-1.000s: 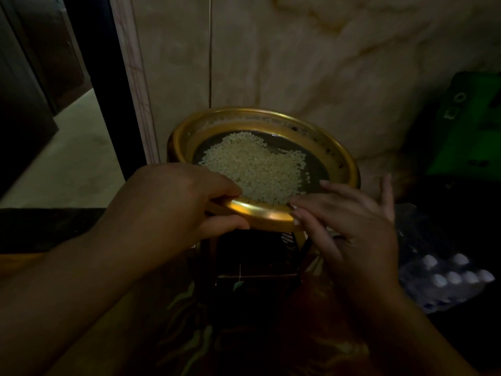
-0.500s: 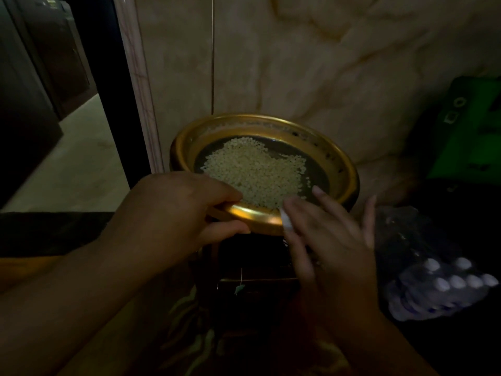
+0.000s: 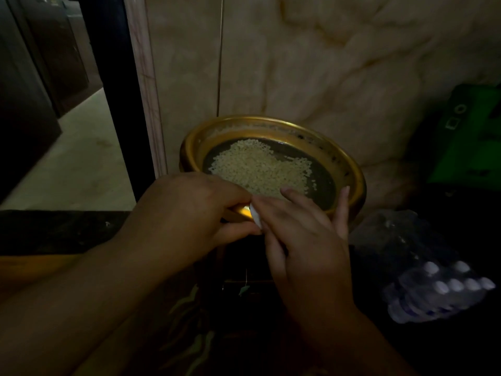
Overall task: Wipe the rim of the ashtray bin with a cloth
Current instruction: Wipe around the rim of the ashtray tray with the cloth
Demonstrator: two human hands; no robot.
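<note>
Presently steadying the ashtray bin [image 3: 271,137] against the marble wall [image 3: 325,63]: left hand [image 3: 189,213] clamped on the near gold rim [image 3: 357,175], right hand [image 3: 306,234] pinching a small white cloth [image 3: 255,217] against it, remaining fingers spread.

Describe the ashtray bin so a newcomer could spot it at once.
Start at the pale marble wall; the ashtray bin stands against it, right of the dark doorway. Its round gold rim rings a dish of pale granules, unlike the green box and bottle pack beside it.
</note>
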